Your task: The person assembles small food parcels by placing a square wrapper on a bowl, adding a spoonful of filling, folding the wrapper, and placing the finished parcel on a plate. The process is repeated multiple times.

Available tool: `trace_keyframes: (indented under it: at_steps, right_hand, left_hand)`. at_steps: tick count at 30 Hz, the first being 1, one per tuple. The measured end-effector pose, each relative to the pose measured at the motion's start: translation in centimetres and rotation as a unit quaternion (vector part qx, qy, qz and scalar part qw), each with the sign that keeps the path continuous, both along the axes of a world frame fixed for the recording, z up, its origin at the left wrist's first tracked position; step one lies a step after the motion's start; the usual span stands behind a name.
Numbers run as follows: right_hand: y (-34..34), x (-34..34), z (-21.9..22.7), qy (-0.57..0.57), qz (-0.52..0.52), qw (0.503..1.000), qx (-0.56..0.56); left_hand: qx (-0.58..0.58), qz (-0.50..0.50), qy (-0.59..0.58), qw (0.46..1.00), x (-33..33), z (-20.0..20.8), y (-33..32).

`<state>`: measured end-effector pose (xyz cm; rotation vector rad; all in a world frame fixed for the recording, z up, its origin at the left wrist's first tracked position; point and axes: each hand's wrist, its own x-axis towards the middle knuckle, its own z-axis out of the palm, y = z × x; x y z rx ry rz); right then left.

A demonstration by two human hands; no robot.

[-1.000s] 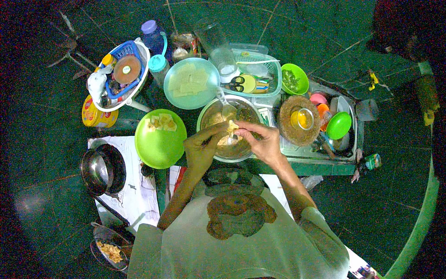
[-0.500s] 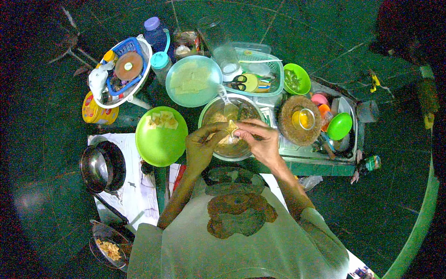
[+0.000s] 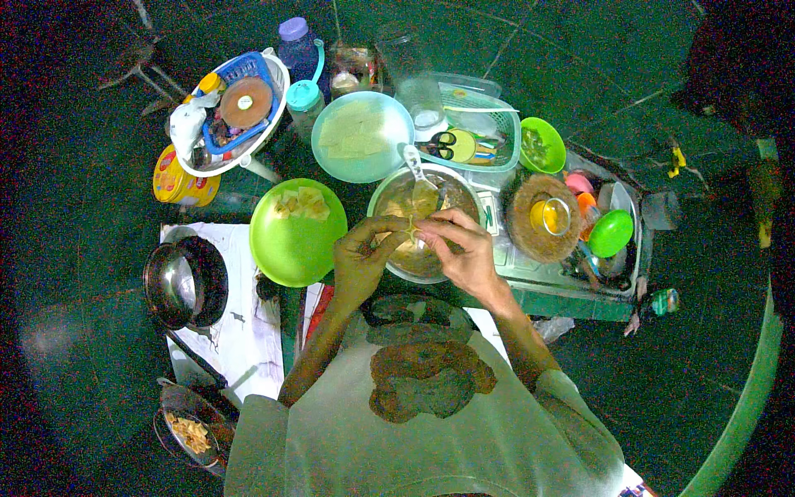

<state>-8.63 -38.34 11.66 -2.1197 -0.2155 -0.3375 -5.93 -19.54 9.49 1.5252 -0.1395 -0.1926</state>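
Between my fingertips is a small pale folded wonton (image 3: 412, 229), pinched from both sides. My left hand (image 3: 363, 255) closes on its left edge, and my right hand (image 3: 465, 253) presses the right edge with thumb and fingers. Both are above a metal bowl (image 3: 474, 197) of brownish filling, with a white-handled spoon (image 3: 413, 160) leaning in it. Left of the bowl, a lime-green plate (image 3: 294, 248) carries several folded wontons (image 3: 302, 202) along its far side. Square pale wrappers (image 3: 358, 132) lie on the light teal plate (image 3: 404, 153) behind the bowl.
To the right, a glass of yellow liquid (image 3: 550, 217) sits on a brown round stand (image 3: 527, 244), near a green bowl (image 3: 542, 147). Scissors (image 3: 443, 145) lie in a teal basket (image 3: 507, 166). At left are a dark pan (image 3: 178, 286), a yellow tub (image 3: 182, 186) and a pot of fried pieces (image 3: 189, 432).
My fingers have drawn together over the wonton, whose raised point no longer stands up. The view has shifted slightly, so the surrounding things appear a little farther right.
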Motion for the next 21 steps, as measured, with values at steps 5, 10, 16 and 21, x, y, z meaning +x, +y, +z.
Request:
trace_keyframes:
  at_steps: [5,10,16,21]
  right_hand:
    - [1.1,0.5,0.2,0.006,0.036,0.999,-0.019]
    - [2.7,1.3,-0.1,0.003,0.065,0.997,-0.039]
    - [5.4,1.9,0.7,0.075,0.067,0.995,-0.012]
    - [6.7,2.6,1.2,0.038,0.115,0.991,-0.055]
  left_hand:
    - [0.027,0.006,-0.017,0.999,0.0,0.7,1.3]
    - [-0.013,0.035,-0.022,0.999,-0.1,-0.9,2.8]
    - [-0.052,0.057,0.032,0.997,-0.5,-2.3,5.3]
    - [-0.016,0.066,0.08,0.994,-0.4,-0.2,6.9]
